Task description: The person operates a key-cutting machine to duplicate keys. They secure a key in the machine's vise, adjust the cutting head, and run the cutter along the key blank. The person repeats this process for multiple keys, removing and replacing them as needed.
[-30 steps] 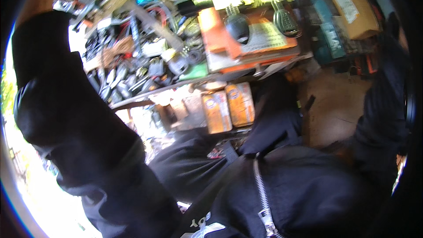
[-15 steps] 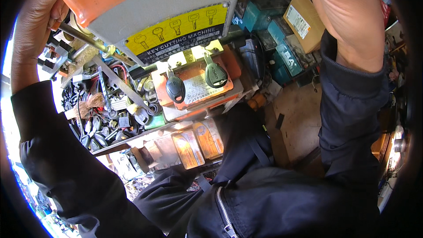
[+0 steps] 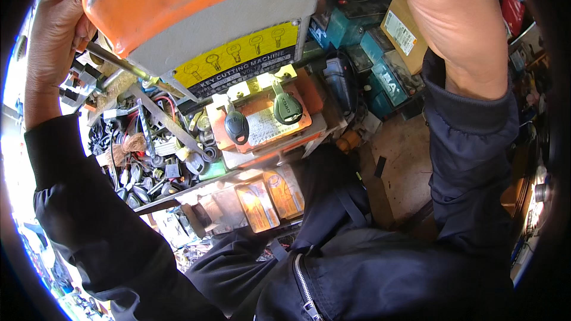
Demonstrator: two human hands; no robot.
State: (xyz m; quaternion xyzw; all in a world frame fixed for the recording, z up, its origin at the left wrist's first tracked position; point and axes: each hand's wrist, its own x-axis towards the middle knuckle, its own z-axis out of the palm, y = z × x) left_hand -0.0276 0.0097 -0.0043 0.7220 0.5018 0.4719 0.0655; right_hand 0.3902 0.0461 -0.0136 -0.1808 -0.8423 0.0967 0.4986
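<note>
A grey key-cutting machine (image 3: 226,32) with an orange cover (image 3: 202,0) stands in front of me. Two keys with black heads, a left key (image 3: 237,126) and a right key (image 3: 288,109), sit in its yellow clamps, heads toward me. At the cover's left side is my left hand (image 3: 62,30), fingers curled in by the end of a metal rod (image 3: 119,62); what they grip is hidden. My right hand (image 3: 434,12) reaches to the cover's right end, its thumb stretched toward it. The other fingers of that hand are out of sight.
Loose keys, key heads and small parts (image 3: 154,166) fill a tray on the left. Orange-labelled boxes (image 3: 257,205) lie below the machine. At the right are teal cases (image 3: 389,83), a cardboard box (image 3: 404,32) and brown floor (image 3: 404,154).
The whole view has shifted a little, so the machine sits slightly lower and more of its orange cover shows. Both hands stay by the cover; the keys remain clamped.
</note>
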